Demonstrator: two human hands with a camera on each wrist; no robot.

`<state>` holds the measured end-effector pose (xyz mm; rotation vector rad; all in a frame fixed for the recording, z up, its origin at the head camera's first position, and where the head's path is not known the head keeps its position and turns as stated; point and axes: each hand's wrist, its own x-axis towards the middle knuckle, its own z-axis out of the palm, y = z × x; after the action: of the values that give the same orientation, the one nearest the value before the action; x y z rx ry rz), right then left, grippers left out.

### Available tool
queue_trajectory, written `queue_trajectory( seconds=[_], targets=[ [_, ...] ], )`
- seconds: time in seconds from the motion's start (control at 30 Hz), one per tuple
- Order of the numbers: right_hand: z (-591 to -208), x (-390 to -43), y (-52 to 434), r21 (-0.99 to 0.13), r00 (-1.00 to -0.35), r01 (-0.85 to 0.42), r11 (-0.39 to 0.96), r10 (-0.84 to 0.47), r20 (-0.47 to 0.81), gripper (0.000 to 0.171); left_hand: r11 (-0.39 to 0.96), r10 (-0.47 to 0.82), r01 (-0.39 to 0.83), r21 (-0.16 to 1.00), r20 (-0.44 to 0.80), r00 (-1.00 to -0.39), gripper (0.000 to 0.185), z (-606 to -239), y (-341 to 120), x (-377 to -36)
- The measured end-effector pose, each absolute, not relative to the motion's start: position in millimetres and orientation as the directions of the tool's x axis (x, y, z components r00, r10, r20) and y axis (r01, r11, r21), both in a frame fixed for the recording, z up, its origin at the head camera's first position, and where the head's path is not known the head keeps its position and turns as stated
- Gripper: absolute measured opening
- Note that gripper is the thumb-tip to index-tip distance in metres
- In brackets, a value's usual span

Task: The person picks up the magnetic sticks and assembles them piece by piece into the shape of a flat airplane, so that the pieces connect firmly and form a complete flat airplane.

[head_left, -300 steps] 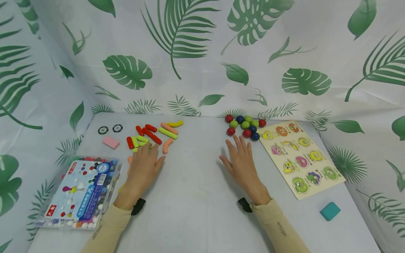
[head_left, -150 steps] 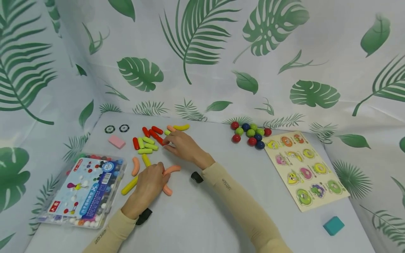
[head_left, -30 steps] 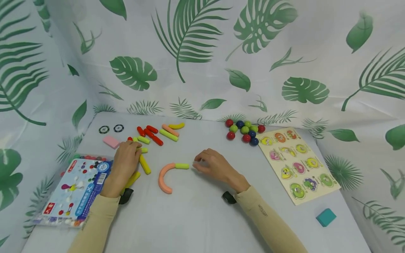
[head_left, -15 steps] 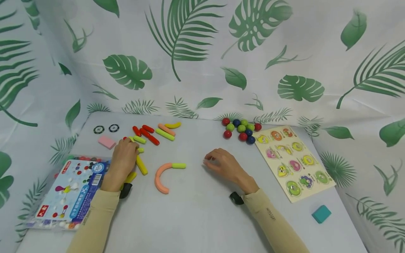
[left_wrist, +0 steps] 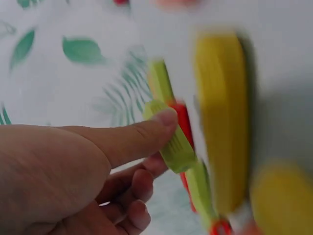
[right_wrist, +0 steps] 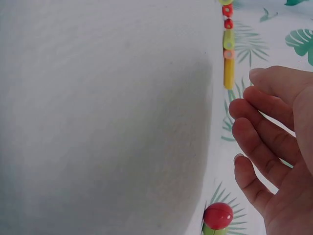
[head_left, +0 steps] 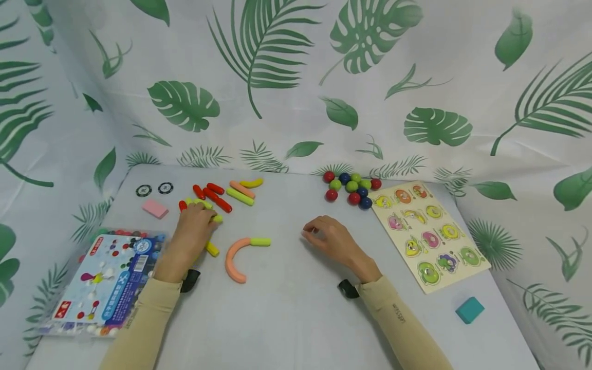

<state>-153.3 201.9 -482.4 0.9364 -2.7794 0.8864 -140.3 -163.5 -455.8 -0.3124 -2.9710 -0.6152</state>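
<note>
In the left wrist view, my left hand (head_left: pixel 191 226) pinches a short light green stick (left_wrist: pixel 180 152) between thumb and fingers. More light green and red sticks (head_left: pixel 217 199) lie around those fingers, and a yellow stick (head_left: pixel 212 249) shows beside the hand. Mid-table, curved peach pieces (head_left: pixel 231 257) form an arc, with a light green stick (head_left: pixel 260 241) at its upper end. To the right of that arc, my right hand (head_left: pixel 334 240) holds nothing, its fingers loosely bent over the white table.
A clear box of coloured beads (head_left: pixel 104 282) stands at left, near a pink block (head_left: pixel 155 208) and two black-rimmed discs (head_left: pixel 165 188). Coloured balls (head_left: pixel 353 199) cluster at the back right, beside a fruit puzzle board (head_left: pixel 430 234) and a teal block (head_left: pixel 469 310).
The peach arc and its green stick were put together over the last several seconds. Lately my left hand has lifted a green stick slightly rightward; my right hand has drawn back to the right.
</note>
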Motion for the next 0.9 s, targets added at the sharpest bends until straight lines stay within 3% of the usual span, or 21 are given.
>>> queue_trajectory(
  seconds=[0.17, 0.37, 0.7, 0.9],
  targets=[
    [-483.1, -152.1, 207.0, -0.503, -0.824, -0.556, 0.662, -0.518, 0.229, 0.015, 0.819, 0.36, 0.456, 0.349, 0.306, -0.881, 0.016, -457.4, -120.4, -123.8],
    [-482.5, -149.9, 212.7, -0.512, -0.832, -0.546, 0.663, -0.503, 0.235, 0.016, 0.739, 0.533, 0.608, 0.292, 0.3, -0.791, 0.016, -457.1, -70.3, -97.0],
    [-480.5, -142.7, 219.1, -0.523, -0.839, -0.536, 0.663, -0.49, 0.239, 0.017, 0.726, 0.61, 0.63, 0.275, 0.164, -0.775, 0.016, -466.3, -44.3, -83.5],
    [-478.6, -135.9, 215.2, -0.508, -0.824, -0.559, 0.656, -0.511, 0.245, 0.016, 0.682, 0.586, 0.606, 0.41, 0.19, -0.788, 0.028, -460.7, -62.0, -80.3]
  ],
)
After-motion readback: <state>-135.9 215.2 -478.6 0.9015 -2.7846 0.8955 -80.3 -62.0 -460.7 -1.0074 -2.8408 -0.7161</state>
